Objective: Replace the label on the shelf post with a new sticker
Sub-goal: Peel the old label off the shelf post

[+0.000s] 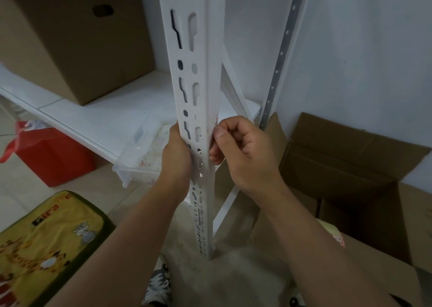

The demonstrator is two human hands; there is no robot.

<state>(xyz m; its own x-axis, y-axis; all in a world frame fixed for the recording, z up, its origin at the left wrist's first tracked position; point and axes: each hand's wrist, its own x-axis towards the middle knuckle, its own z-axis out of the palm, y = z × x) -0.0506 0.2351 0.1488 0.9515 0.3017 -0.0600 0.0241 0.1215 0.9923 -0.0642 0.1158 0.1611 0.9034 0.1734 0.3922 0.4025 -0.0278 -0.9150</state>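
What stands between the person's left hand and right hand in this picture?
The white slotted shelf post stands between them in the head view: the left hand grips its left side, and the right hand pinches at its right edge.

Both forearms reached forward and up; the left hand (pixel 176 152) was wrapped round an upright, the right hand (pixel 243 152) curled, thumb and fingertips pinching
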